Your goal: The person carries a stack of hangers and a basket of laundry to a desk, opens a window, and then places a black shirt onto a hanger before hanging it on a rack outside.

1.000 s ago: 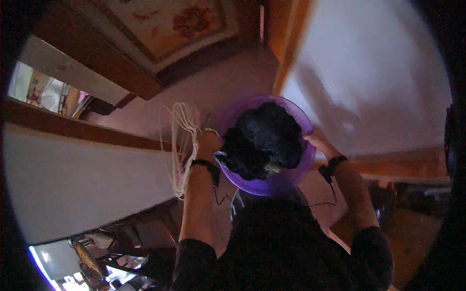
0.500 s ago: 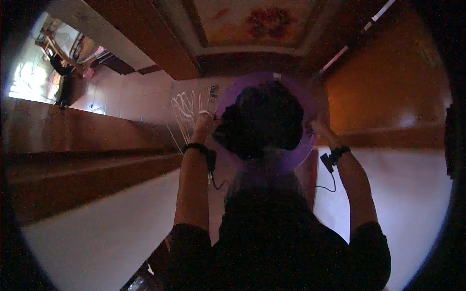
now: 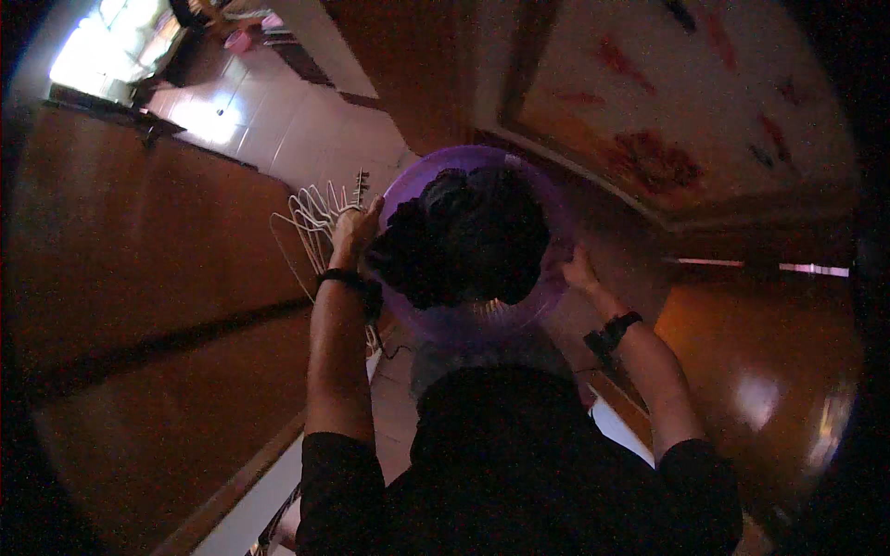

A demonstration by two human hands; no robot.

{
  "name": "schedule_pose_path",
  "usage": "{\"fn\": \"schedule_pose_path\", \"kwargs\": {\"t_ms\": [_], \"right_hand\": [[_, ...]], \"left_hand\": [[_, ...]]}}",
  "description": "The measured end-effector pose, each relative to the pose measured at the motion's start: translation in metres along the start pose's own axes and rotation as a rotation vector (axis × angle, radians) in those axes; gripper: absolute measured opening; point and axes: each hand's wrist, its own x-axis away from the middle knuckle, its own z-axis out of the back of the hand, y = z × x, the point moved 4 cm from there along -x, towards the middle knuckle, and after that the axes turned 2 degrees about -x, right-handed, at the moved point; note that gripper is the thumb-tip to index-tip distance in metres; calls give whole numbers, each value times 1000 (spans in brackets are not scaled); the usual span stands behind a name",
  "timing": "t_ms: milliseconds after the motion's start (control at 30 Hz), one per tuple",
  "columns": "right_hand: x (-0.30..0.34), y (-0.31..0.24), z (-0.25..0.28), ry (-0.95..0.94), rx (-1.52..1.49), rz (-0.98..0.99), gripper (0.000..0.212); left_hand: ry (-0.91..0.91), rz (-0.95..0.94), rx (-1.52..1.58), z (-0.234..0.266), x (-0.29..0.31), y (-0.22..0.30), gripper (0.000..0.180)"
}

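Observation:
A round purple plastic basket (image 3: 436, 320) is held out in front of my body, with a heap of dark clothes (image 3: 473, 236) piled in it. My left hand (image 3: 355, 227) is closed at the basket's left rim and also grips a bunch of white wire hangers (image 3: 311, 215), which fan out on its outer side. On the opposite side my right hand (image 3: 579, 271) grips the basket's rim. The fingertips of both hands are partly hidden by the basket and the dim light. Each wrist wears a black band with a small dark device.
Brown wooden door panels (image 3: 167, 241) stand close on the left, and a glossy orange-brown wooden surface (image 3: 751, 371) on the right. A framed floral panel (image 3: 640, 111) is ahead right. Beyond a doorway, a tiled floor (image 3: 287, 130) leads to a bright window (image 3: 116, 51).
My view has turned left, so the floral panel has shifted right and the doorway looks nearer. The basket, clothes and hangers have come along, still in my hands.

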Motion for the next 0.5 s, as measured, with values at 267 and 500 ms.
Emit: {"fn": "schedule_pose_path", "kwargs": {"t_ms": [267,500], "right_hand": [[-53,76,-17,-207,-181,48,48],[-29,65,-4,-354,-86,-301,74]], "left_hand": [[81,-83,-12,-23,-51,-17,70],[-34,-48,-30,1,-15,26,67]]}}
